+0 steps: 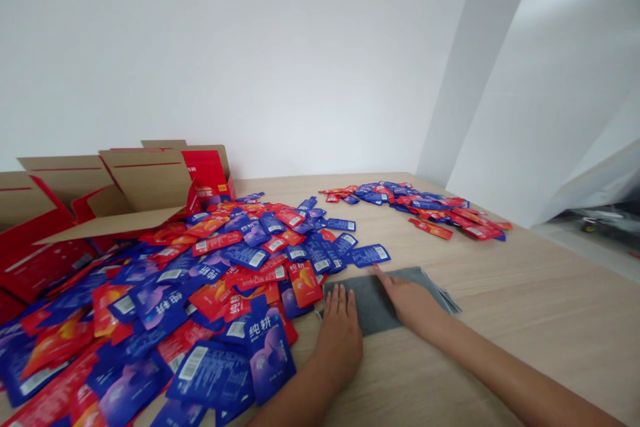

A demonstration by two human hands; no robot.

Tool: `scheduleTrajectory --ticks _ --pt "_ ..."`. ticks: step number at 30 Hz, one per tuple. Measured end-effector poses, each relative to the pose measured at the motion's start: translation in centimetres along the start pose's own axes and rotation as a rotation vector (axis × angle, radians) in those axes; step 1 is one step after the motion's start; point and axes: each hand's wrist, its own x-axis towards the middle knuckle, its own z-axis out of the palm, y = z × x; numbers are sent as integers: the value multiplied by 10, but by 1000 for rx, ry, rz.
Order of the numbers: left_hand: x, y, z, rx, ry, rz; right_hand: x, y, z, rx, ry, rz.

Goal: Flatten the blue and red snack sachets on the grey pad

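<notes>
A folded grey cloth lies flat on the wooden table. My left hand rests on its left end, palm down, with the fingers stretched out. Over the cloth's middle is my right hand, its index finger extended toward the far edge, close to a blue sachet; the other fingers are hidden beneath it. Left of my left hand, a red sachet and a large blue sachet lie at the edge of a big mixed pile.
Opened red cardboard boxes stand at the left behind the pile. A second heap of red and blue sachets lies at the far right of the table. A white wall rises behind.
</notes>
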Motion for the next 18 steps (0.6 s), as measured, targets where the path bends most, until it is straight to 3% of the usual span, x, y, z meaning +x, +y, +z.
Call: scheduleTrajectory --ticks 3,6,11,18 --pt "-1 0 -2 -2 -10 3 12 18 -13 301 18 99" --pt "-1 1 -2 -6 -15 4 12 35 -5 553 1 160" --pt "1 1 2 13 -21 -2 -7 30 29 333 167 30" --pt "-1 -1 14 22 75 23 -7 -26 48 157 104 -160"
